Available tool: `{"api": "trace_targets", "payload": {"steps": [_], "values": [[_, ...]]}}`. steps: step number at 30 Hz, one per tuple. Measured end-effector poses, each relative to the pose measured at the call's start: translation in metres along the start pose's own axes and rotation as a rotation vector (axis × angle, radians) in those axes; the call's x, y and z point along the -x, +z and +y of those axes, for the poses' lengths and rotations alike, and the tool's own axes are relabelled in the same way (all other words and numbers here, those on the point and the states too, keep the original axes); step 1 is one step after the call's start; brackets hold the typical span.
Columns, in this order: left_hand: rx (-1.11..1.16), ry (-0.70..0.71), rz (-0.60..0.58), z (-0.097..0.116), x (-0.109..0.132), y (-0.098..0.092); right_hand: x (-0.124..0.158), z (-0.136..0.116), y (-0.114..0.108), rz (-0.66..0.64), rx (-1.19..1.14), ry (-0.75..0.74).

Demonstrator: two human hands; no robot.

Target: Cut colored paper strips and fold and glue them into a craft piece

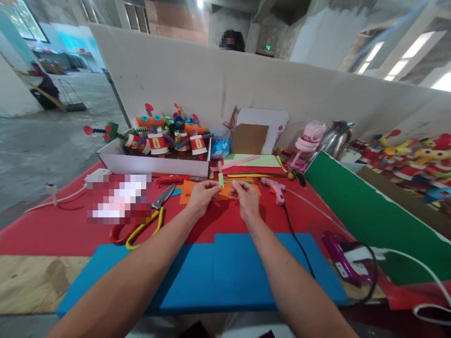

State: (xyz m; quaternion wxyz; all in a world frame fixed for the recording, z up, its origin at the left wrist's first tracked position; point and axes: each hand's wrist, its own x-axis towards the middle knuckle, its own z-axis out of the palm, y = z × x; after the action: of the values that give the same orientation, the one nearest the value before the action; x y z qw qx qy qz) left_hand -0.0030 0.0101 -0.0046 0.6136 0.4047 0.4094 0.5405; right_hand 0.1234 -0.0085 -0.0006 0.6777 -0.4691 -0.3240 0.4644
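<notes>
White partition (183,70): stands behind the glue gun (276,190), running across the far side of the work surface.
Red table covering (66,213): spreads beneath the glue gun and well out to its left.
Green-sided box (359,220): sits to the right of the glue gun, its long side slanting toward the person.
Blue sheets (246,267): lie in front of the glue gun, along the near edge.
White box (151,162): rests behind and left of the glue gun, filled with red-and-white cup figures (158,144) with coiled limbs.
Scissors (157,216): lie well left of the glue gun, one handle red, one yellow.
Pink bottle (308,143): is upright, behind and right of the glue gun.
Left hand (204,196): is left of the glue gun, farther off than the other; thumb and forefinger are closed in a pinch on the pale green strip.
Right hand (247,196): is near the glue gun, on its left; fingers curl, thumb and forefinger close together; I cannot tell whether they have hold of anything.
Pale green strip (221,180): is left of the glue gun, roughly upright.
</notes>
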Motion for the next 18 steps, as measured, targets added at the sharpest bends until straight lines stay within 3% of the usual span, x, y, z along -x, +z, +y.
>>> {"api": "trace_targets", "payload": {"steps": [5, 12, 18], "values": [[0.066, -0.06, 0.001, 0.002, -0.001, -0.001, -0.008, -0.003, -0.008, 0.083, -0.15, -0.03], [0.144, -0.091, -0.091, 0.001, 0.003, 0.002, 0.004, 0.004, 0.001, -0.217, -0.134, 0.164], [0.124, -0.103, -0.085, 0.001, 0.002, 0.002, 0.005, 0.004, 0.001, -0.231, -0.157, 0.19]]}}
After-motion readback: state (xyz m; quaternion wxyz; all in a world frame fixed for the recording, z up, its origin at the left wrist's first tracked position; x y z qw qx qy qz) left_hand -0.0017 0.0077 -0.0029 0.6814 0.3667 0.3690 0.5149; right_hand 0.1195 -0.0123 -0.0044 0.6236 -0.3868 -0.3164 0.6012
